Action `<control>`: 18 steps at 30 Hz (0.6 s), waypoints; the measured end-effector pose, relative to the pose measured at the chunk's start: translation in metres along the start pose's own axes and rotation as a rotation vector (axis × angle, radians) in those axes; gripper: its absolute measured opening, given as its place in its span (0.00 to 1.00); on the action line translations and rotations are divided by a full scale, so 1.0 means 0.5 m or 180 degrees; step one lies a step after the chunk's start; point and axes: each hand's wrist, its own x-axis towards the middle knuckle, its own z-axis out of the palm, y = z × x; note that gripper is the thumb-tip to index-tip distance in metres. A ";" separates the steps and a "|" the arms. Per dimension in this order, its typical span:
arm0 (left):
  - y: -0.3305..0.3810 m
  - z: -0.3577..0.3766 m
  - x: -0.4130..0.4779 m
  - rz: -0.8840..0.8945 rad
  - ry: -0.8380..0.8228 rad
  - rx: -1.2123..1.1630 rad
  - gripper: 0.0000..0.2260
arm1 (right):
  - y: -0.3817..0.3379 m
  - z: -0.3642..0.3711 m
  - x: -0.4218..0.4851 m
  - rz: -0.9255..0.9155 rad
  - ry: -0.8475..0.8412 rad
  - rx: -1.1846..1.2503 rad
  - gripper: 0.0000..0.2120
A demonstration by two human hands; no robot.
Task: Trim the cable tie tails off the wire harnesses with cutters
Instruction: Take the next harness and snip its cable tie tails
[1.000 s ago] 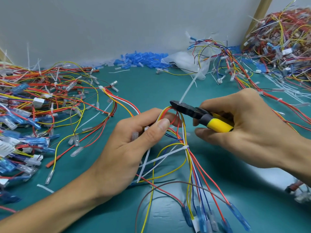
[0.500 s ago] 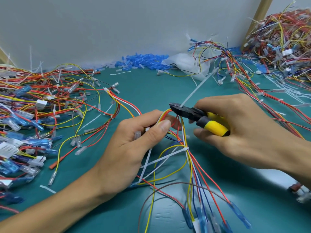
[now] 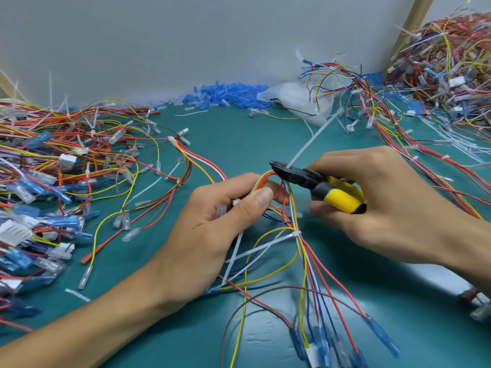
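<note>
My left hand pinches the harness just above the counter. My right hand grips the cutters, its fingers hiding the handles. The blades sit at the tie tail; I can't tell whether they are closed.

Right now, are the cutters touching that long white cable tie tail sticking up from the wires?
Touching. In the head view the cable tie tail runs straight down into the black nose of the cutters, with no gap visible.
</note>
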 end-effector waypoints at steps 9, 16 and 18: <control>-0.001 0.000 -0.001 0.0028 -0.0031 0.0050 0.12 | -0.006 -0.009 -0.005 0.0445 -0.0216 0.0402 0.08; 0.000 -0.001 0.001 0.0004 0.0051 -0.0036 0.13 | -0.012 0.003 0.000 0.0337 -0.0082 0.0304 0.08; -0.001 0.000 0.001 0.0011 0.0057 -0.0032 0.13 | -0.011 0.001 0.001 0.0226 -0.0059 0.0234 0.06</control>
